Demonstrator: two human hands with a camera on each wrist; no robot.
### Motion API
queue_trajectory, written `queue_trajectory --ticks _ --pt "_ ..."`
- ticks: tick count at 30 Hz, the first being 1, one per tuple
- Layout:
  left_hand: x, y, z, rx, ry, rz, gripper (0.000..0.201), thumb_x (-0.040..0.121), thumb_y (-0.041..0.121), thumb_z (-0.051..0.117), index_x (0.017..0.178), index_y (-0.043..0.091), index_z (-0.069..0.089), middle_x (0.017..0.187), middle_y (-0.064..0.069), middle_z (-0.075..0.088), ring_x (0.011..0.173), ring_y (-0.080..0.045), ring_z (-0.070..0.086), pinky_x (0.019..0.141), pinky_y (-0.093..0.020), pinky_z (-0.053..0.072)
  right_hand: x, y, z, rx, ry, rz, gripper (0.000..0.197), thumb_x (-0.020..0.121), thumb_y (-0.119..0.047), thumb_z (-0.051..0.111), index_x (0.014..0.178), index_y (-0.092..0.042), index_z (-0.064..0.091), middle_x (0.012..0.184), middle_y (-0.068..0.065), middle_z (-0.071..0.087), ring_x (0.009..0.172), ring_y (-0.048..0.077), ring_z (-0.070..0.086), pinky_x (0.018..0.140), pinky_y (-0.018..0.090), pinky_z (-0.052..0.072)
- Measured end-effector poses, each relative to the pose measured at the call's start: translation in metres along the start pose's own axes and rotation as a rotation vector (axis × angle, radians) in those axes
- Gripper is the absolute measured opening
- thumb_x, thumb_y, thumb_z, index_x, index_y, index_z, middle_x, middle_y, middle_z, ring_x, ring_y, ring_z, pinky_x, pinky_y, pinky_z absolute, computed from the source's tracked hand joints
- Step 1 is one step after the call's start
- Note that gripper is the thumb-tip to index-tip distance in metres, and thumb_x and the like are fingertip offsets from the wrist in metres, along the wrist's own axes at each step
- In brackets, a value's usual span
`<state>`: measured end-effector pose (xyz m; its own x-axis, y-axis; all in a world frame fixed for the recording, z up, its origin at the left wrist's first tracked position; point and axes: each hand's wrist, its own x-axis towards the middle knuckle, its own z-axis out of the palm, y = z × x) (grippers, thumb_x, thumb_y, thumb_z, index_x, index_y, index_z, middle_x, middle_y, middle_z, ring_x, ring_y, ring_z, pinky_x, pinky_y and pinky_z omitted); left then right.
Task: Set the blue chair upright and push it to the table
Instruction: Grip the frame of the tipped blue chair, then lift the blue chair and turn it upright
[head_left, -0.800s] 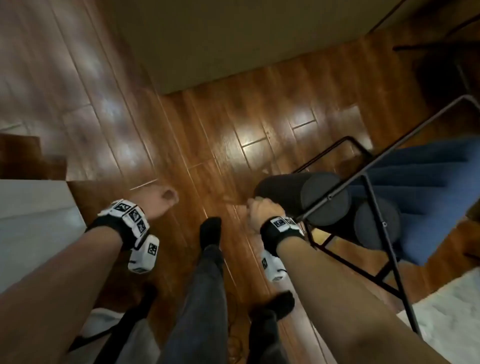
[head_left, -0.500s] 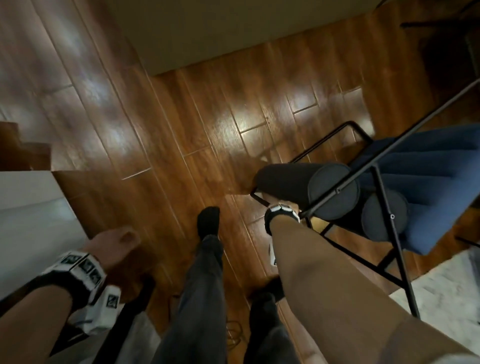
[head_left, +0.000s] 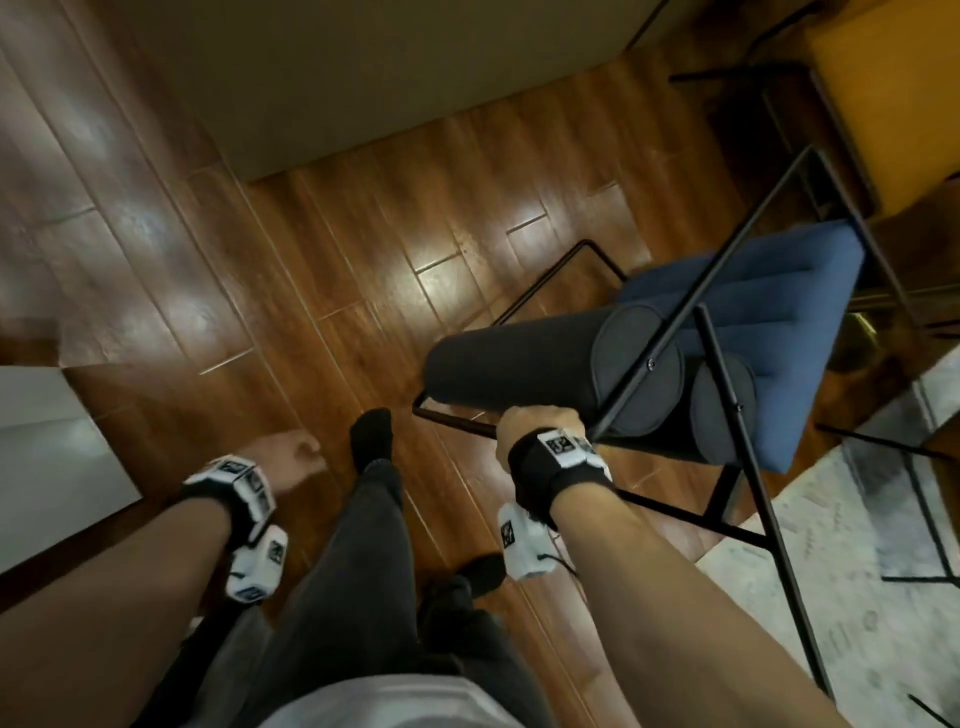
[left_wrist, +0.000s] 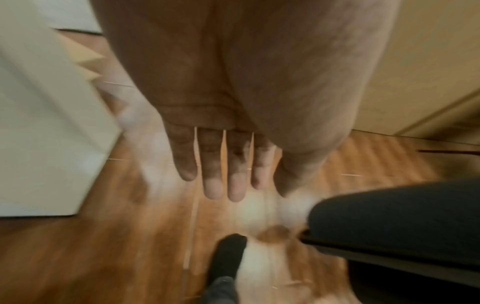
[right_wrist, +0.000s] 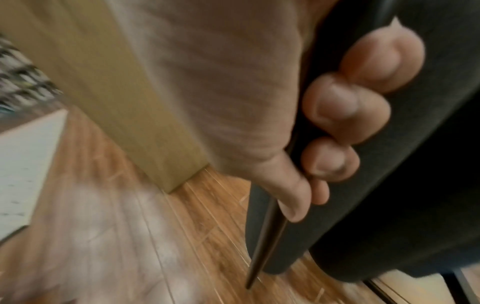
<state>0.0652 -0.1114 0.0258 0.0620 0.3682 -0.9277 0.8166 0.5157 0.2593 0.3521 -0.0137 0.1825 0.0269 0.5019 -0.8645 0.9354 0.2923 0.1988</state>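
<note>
The blue chair (head_left: 779, 312) has a blue padded seat, two dark grey roll cushions (head_left: 519, 364) as its back and a thin black metal frame. It stands tilted on the wood floor, back towards me, seat pointing away to the right. My right hand (head_left: 540, 421) grips the black top bar of the frame just under the rolls. In the right wrist view the right hand (right_wrist: 335, 131) has its fingers curled round the bar (right_wrist: 265, 236) against the grey roll (right_wrist: 415, 164). My left hand (head_left: 291, 457) hangs free over the floor, left of my legs. The left hand (left_wrist: 223, 164) is flat and holds nothing.
A yellow-brown top on black legs (head_left: 883, 104) stands beyond the chair at the upper right. A pale speckled rug (head_left: 831, 519) lies under the chair's right side. There is a white block (head_left: 52, 441) at my left and a beige panel (head_left: 415, 78) ahead. My feet in black socks (head_left: 371, 431) stand beside the chair.
The chair's back has come up and closer to me under my right hand's grip. My left hand dropped back to my side, then swung forward again.
</note>
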Motion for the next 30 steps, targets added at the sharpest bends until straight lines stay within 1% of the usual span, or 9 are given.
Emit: queue_trajectory --ticks 4,6,9,13,18,22,27,29,30 --pt "-0.021 0.12 0.029 0.022 0.069 0.357 0.078 0.08 0.05 0.074 0.144 0.03 0.035 0.145 -0.007 0.045 0.13 -0.026 0.046 0.107 -0.037 0.039 -0.065 0.03 0.019 0.061 0.028 -0.004 0.03 0.114 -0.02 0.046 0.124 -0.014 0.075 0.126 0.009 0.077 0.114 0.031 0.074 0.078 0.039 0.047" --pt "-0.033 0.16 0.052 0.102 0.03 0.489 0.077 0.077 0.057 0.073 0.142 0.034 0.039 0.145 -0.002 0.044 0.131 -0.023 0.042 0.111 -0.038 0.036 -0.103 0.053 0.035 0.058 0.053 -0.013 0.033 0.115 -0.022 0.043 0.127 -0.015 0.073 0.126 0.008 0.077 0.113 0.031 0.074 0.078 0.039 0.046" --pt "-0.041 0.198 0.092 0.346 -0.079 0.541 0.055 0.07 0.073 0.055 0.107 0.034 0.065 0.114 0.002 0.068 0.106 -0.021 0.063 0.094 -0.041 0.054 -0.162 0.092 0.071 0.113 0.113 -0.003 0.034 0.115 -0.031 0.042 0.128 -0.016 0.069 0.123 0.006 0.077 0.111 0.03 0.074 0.077 0.039 0.044" --pt "-0.079 0.238 0.135 0.548 -0.178 0.589 0.022 0.078 0.056 0.055 0.068 0.04 0.065 0.086 0.002 0.072 0.08 -0.019 0.067 0.078 -0.037 0.058 -0.22 0.138 0.138 0.202 0.159 0.039 0.032 0.112 -0.037 0.046 0.132 -0.018 0.064 0.125 0.005 0.076 0.114 0.03 0.073 0.083 0.041 0.051" --pt "-0.126 0.282 0.206 0.737 -0.203 0.637 0.029 0.085 0.046 0.056 0.089 0.021 0.07 0.084 0.0 0.069 0.079 -0.022 0.065 0.078 -0.038 0.057 -0.253 0.189 0.256 0.275 0.163 0.16 0.026 0.113 -0.036 0.05 0.128 -0.02 0.064 0.117 0.006 0.078 0.107 0.033 0.075 0.074 0.041 0.046" --pt "-0.154 0.314 0.26 0.895 -0.219 0.69 0.05 0.076 0.078 0.051 0.086 0.03 0.063 0.084 0.007 0.065 0.078 -0.016 0.063 0.08 -0.038 0.056 -0.276 0.229 0.344 0.414 0.159 0.224 0.023 0.114 -0.032 0.05 0.124 -0.02 0.067 0.119 0.01 0.078 0.11 0.034 0.075 0.075 0.037 0.038" --pt "-0.174 0.348 0.323 1.118 -0.151 0.797 0.09 0.063 0.097 0.016 0.102 0.025 0.054 0.108 -0.006 0.066 0.106 -0.031 0.061 0.087 -0.042 0.045 -0.274 0.261 0.448 0.713 0.053 0.294 0.031 0.107 -0.046 0.059 0.129 -0.024 0.067 0.103 0.01 0.065 0.128 0.04 0.066 0.085 0.046 0.033" --pt "-0.181 0.364 0.349 1.208 -0.075 0.846 0.099 0.061 0.098 0.012 0.109 0.021 0.054 0.121 -0.01 0.064 0.115 -0.032 0.057 0.095 -0.045 0.043 -0.269 0.267 0.483 0.832 0.038 0.326 0.04 0.104 -0.049 0.063 0.137 -0.026 0.065 0.131 0.018 0.066 0.134 0.042 0.062 0.094 0.046 0.043" --pt "-0.185 0.373 0.361 1.247 -0.035 0.858 0.091 0.071 0.093 0.019 0.112 0.02 0.055 0.124 -0.01 0.063 0.117 -0.033 0.056 0.098 -0.047 0.042 -0.268 0.27 0.496 0.894 0.033 0.353 0.045 0.104 -0.049 0.064 0.142 -0.026 0.063 0.142 0.02 0.063 0.136 0.042 0.061 0.103 0.048 0.049"
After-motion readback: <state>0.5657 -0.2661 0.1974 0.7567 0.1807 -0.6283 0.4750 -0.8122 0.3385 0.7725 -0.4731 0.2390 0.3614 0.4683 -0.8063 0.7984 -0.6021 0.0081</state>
